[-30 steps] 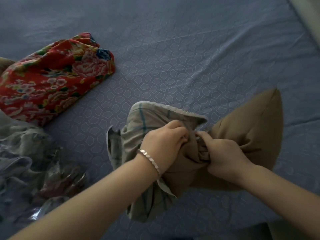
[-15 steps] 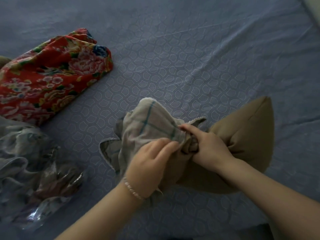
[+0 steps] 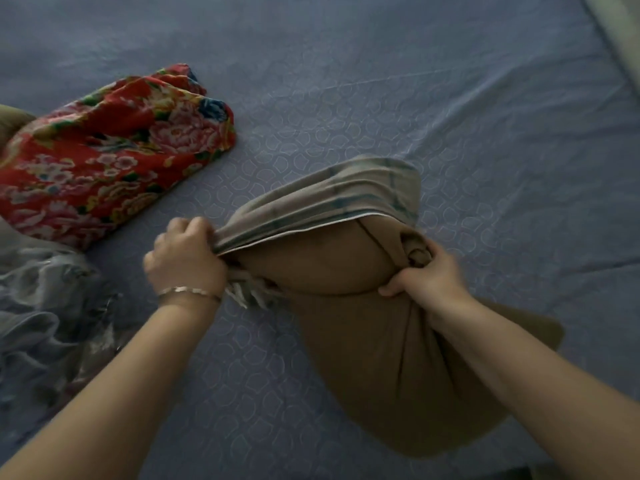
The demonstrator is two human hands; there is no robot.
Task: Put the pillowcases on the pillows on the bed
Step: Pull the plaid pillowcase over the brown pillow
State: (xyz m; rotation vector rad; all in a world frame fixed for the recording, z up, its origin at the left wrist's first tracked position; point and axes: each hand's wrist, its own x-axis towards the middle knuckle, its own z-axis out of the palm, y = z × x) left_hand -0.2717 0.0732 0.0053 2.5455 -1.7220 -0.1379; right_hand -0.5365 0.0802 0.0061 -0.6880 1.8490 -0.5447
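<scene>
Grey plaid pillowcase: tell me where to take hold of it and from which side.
Take the grey plaid pillowcase by its white-edged open hem, from the near side. The mouth faces the person, over the far end of the brown pillow, so pulling the hem nearward should draw it on.

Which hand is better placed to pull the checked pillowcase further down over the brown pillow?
Probably left. The left hand grips the open hem of the grey checked fabric pillowcase; the right hand clutches a bunched corner of the brown cloth pillow, steadying it.
</scene>
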